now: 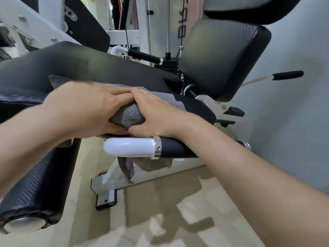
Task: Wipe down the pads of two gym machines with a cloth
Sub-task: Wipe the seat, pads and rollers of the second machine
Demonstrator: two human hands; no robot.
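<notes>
**Fingers [115, 95] clamped on grey cloth [127, 115], both hands, on seat pad [92, 68]**

Left hand [83, 107]: fingers lie across the top of the cloth, pointing right. Thumb hooks under the bunched fold at the pad's front edge. So it's pinching the cloth, not just resting on it.

Right hand [154, 113]: same, mirrored. Fingers go over the top and meet my left fingertips, thumb tucked below the fold. Narrow grip, only cloth in it.

Cloth: spread over the front part of the seat pad under both palms. A wad is squeezed up between my two thumbs. One corner sticks out past my left hand on the far side. A loose end hangs over the front edge, down behind the white handle [130, 147].

Handle sits just below my right wrist. Chrome ring [157, 147] next, then a black grip [178, 148] running under my forearm.

Back pad [222, 56]: tilted, past the seat pad's far right end. Another pad [249, 9] is above it, cut off by the frame edge.

Roller pad [33, 184]: lower left, under my left forearm, metal end cap facing me.

Weight stack [167, 65] is behind the seat, between seat pad and back pad. A second black grip [286, 75] sticks out at right. Beige floor [160, 211] is below.
</notes>
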